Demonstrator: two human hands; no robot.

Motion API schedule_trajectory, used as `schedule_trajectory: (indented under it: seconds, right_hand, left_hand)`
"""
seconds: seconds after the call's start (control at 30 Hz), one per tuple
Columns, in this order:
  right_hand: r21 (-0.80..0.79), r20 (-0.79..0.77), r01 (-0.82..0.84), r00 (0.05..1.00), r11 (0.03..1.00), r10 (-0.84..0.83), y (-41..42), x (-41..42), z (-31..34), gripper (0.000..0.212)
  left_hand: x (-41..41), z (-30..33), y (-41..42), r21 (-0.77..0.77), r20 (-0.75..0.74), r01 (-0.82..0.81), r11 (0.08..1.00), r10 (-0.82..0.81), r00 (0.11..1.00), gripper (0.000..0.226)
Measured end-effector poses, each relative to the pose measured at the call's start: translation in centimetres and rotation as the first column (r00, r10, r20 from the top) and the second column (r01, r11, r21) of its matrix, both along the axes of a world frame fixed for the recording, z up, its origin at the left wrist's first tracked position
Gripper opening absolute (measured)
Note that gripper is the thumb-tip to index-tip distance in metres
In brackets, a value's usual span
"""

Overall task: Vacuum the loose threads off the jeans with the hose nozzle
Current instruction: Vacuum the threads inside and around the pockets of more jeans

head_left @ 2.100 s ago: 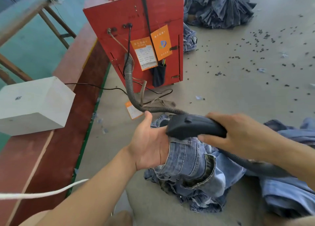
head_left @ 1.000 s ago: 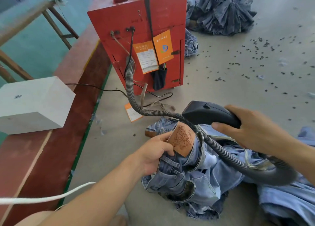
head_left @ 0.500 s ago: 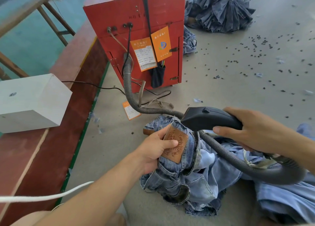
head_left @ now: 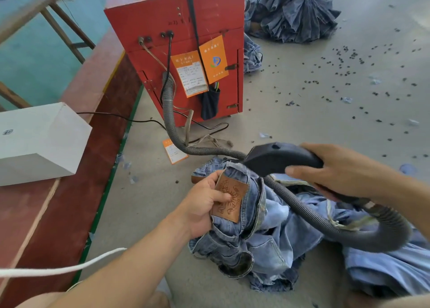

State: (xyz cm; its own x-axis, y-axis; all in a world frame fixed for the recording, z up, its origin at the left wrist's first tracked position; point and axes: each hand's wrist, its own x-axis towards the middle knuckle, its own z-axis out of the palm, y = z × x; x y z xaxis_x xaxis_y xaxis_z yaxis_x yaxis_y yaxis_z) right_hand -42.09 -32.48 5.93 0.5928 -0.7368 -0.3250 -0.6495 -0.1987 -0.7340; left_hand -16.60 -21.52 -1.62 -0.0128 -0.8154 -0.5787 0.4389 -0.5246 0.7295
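Both hands busy: left hand (head_left: pixel 202 203) pinches the jeans (head_left: pixel 260 242) at their leather patch (head_left: pixel 231 199), right hand (head_left: pixel 337 170) wraps the smooth black nozzle (head_left: pixel 279 157).

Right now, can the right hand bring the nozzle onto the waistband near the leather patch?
Probably yes: the right hand grips the nozzle just above the waistband; nothing lies between.

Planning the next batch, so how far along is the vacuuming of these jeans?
Done: cannot tell; no loose threads can be made out. In hand: left hand grips the jeans at the leather patch, right hand holds the nozzle at the waistband. Left: the crumpled legs, likely.
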Motion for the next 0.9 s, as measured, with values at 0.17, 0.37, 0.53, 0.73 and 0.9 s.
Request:
schedule_trajectory:
  seconds: [0.17,0.37,0.53,0.73,0.9]
  right_hand:
    - [-0.145,0.096,0.038,0.995,0.989,-0.024,0.6,3.3,-1.9,0.014]
    - [0.011,0.024,-0.076,0.997,0.997,0.076,-0.9,-0.7,-0.8,0.014]
    - [-0.190,0.038,-0.019,0.999,0.982,0.027,0.5,2.7,-3.1,0.016]
    - [-0.133,0.112,0.111,0.989,0.985,-0.097,-1.5,-1.4,-0.9,0.014]
    - [-0.226,-0.080,-0.100,0.993,0.969,0.084,1.1,1.7,-3.2,0.018]
  left_hand:
    - [-0.6,-0.6,0.4,-0.004,-0.029,0.120,0.993,-0.120,0.992,0.047]
    - [0.5,-0.7,-0.5,0.025,-0.190,0.019,1.000,-0.014,0.982,0.049]
    - [0.1,-0.9,-0.2,-0.052,-0.110,0.157,0.986,-0.162,0.981,0.056]
    - [0.7,-0.8,-0.3,-0.087,-0.132,0.192,0.978,-0.202,0.970,0.066]
    - [0.5,-1.4,-0.4,-0.064,-0.011,0.189,0.980,-0.190,0.982,0.073]
